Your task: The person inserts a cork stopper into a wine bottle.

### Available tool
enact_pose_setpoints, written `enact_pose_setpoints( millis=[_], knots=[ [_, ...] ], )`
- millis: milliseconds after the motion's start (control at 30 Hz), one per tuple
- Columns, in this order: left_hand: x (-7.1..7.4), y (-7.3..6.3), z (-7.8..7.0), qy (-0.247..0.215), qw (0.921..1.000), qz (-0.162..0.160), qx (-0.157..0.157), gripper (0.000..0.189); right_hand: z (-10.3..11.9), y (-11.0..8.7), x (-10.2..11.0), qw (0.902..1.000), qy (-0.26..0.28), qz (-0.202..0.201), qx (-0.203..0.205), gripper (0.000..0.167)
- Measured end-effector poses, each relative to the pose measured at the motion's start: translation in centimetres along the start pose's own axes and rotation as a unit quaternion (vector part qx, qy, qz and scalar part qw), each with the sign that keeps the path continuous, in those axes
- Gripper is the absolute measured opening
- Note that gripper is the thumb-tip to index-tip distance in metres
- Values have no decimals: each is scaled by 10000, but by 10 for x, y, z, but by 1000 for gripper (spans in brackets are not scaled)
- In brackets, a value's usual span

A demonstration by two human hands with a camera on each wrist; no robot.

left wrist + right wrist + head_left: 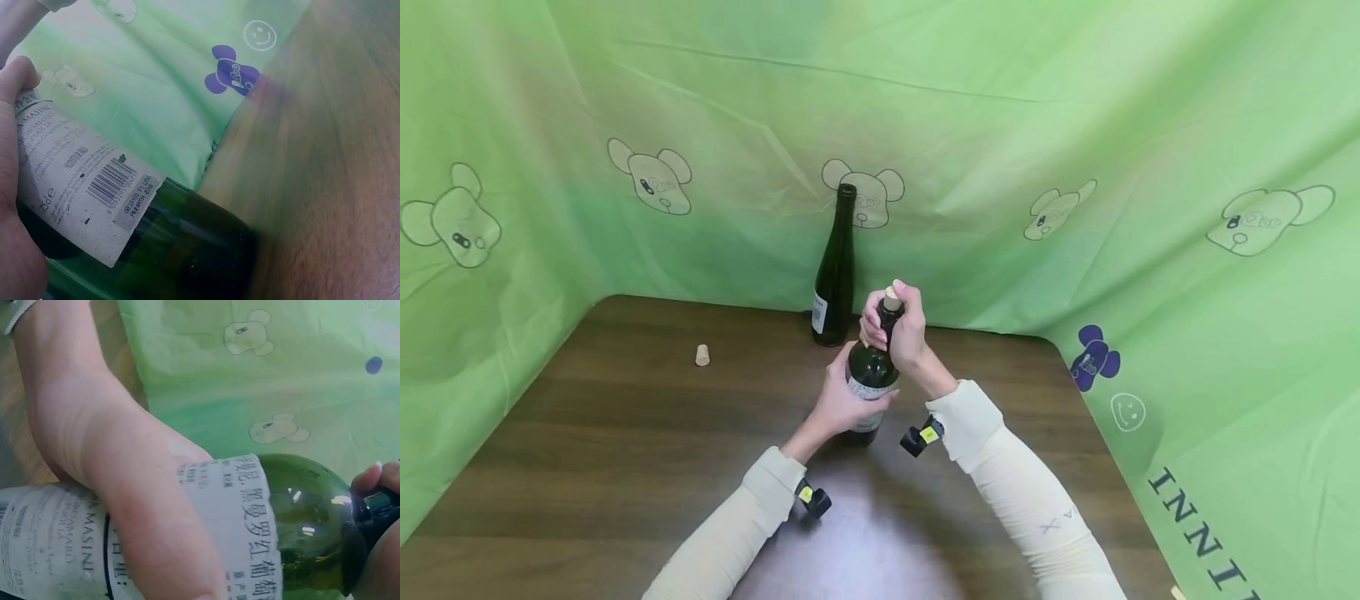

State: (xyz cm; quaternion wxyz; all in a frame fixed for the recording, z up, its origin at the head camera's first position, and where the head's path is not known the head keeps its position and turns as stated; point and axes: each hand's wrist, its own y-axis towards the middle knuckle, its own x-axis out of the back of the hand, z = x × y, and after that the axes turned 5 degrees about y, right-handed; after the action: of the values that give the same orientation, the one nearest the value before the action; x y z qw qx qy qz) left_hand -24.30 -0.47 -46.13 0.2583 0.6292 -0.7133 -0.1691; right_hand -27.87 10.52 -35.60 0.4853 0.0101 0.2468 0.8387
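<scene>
A dark green wine bottle [871, 367] stands upright on the table, its white printed label [81, 181] large in the left wrist view. My left hand [841, 402] grips the bottle round its labelled body, thumb across the front. Higher up, my right hand [912, 332] curls its fingers round the neck, with the thumb at the top of a cork [892, 298] that sticks out of the mouth. The right wrist view has the left hand [131, 456] lying across the label, below the bottle's glossy green shoulder [300, 519]; there only part of the right hand shows.
Behind the held bottle stands a second, slimmer green bottle [835, 283], close to the back edge. A loose cork [702, 356] is on the left of the brown wooden table [625, 467]. Green cloth [970, 100] with printed animal heads hangs round the back and sides.
</scene>
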Motion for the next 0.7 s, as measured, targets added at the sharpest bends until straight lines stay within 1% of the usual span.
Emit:
enact_pose_setpoints(
  millis=[100, 167, 333, 433, 567, 700],
  knots=[
    [2, 1, 3, 5, 10000, 74, 28, 65, -1, 2, -2, 9999, 2, -111, -22, 49],
    [4, 1, 4, -30, 9999, 118, 43, 65, -3, 4, -3, 9999, -37, -151, 35, 50],
    [8, 3, 7, -75, 9999, 135, -39, 65, -10, 6, 0, 9992, -89, -91, 378, 58],
    [8, 4, 8, -55, 9999, 88, -130, 65, -13, 8, 3, 9985, -59, 1, 541, 62],
    [6, 5, 8, -90, 9999, 67, -125, 65, -14, 8, 6, 9981, -90, 54, 604, 62],
    [3, 6, 9, -64, 9999, 131, -59, 65, -15, 6, 8, 9970, -116, -118, 755, 63]
  ],
)
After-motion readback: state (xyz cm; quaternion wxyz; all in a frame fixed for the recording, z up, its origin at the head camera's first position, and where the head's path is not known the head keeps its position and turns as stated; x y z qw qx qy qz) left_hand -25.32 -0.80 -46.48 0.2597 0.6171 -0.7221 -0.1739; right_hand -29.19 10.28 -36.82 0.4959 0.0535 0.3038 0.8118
